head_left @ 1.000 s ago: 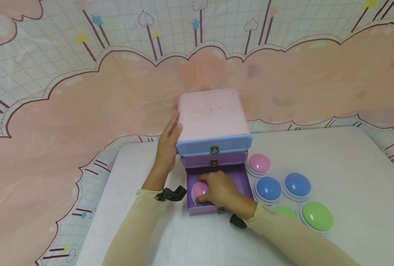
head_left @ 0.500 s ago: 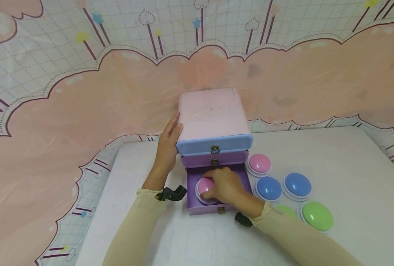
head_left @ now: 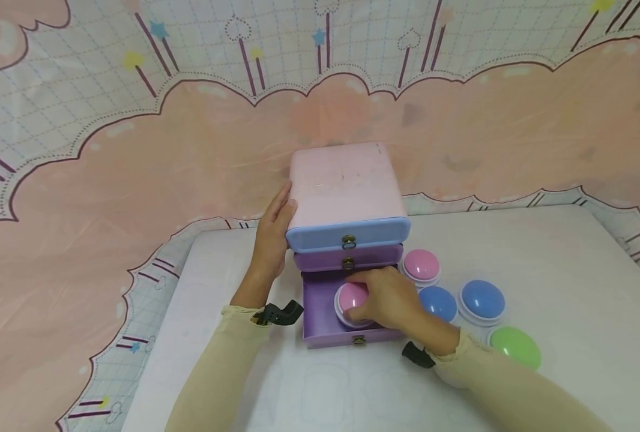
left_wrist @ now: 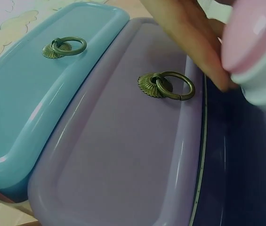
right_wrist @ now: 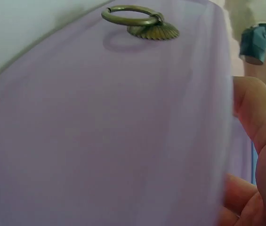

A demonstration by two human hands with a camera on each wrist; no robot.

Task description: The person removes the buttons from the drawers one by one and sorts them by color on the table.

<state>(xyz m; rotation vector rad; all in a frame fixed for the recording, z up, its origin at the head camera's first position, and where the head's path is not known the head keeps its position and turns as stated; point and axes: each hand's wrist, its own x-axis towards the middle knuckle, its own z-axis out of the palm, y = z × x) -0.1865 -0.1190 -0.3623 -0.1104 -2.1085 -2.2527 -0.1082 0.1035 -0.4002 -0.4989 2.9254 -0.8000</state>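
My right hand [head_left: 390, 300] pinches a pink dome button [head_left: 351, 297] with a white round base between thumb and fingers. The button is over the middle of the pulled-out purple bottom drawer [head_left: 320, 309]; whether it touches the drawer floor I cannot tell. In the left wrist view, the pink button [left_wrist: 250, 33] looks tilted. My left hand [head_left: 271, 240] rests on the left side of the pink drawer box [head_left: 347, 186], fingers extended along it. The light-blue top drawer [head_left: 325, 236] is pushed in; the purple middle drawer [head_left: 320, 259] juts out slightly. Brass ring pulls sit on the drawer fronts.
On the white table [head_left: 568, 270], right of the box, stand another pink dome button [head_left: 421, 264], two blue ones, [head_left: 437, 303] partly behind my hand, and a green one [head_left: 514, 347]. My right sleeve [head_left: 514, 384] covers part of that area. A patterned cloth [head_left: 190, 168] hangs behind.
My right hand has moved right with the pink dome button, from the drawer's left side to its middle. A second green dome has become hidden behind the sleeve. The left hand stays put.
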